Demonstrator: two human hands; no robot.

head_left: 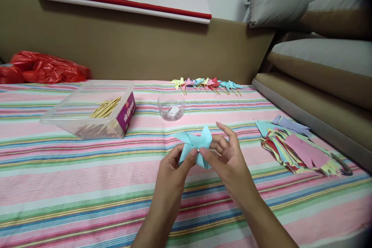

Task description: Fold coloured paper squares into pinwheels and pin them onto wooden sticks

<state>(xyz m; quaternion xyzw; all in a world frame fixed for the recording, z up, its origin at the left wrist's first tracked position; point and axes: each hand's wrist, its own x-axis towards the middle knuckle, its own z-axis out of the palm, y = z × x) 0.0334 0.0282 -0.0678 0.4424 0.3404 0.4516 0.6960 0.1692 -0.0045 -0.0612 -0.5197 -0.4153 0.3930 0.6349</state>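
Note:
A light blue paper pinwheel point(200, 139) is held between my two hands above the striped cloth. My left hand point(176, 166) pinches its left side, with the thumb near the middle. My right hand point(229, 159) has its thumb pressed close to the centre, where a small shiny pinhead point(198, 150) shows; its other fingers curl behind the paper, the index finger raised. Beyond my hands stands a round clear tub point(171, 108) with small pins and a white label inside.
On the left sits a clear plastic box point(87, 124) of wooden sticks point(106, 107). Finished pinwheels point(207, 83) lie in a row at the back. Cut paper pieces point(302, 151) are piled right, beside stacked cushions point(322, 62). A red plastic bag point(46, 68) lies back left.

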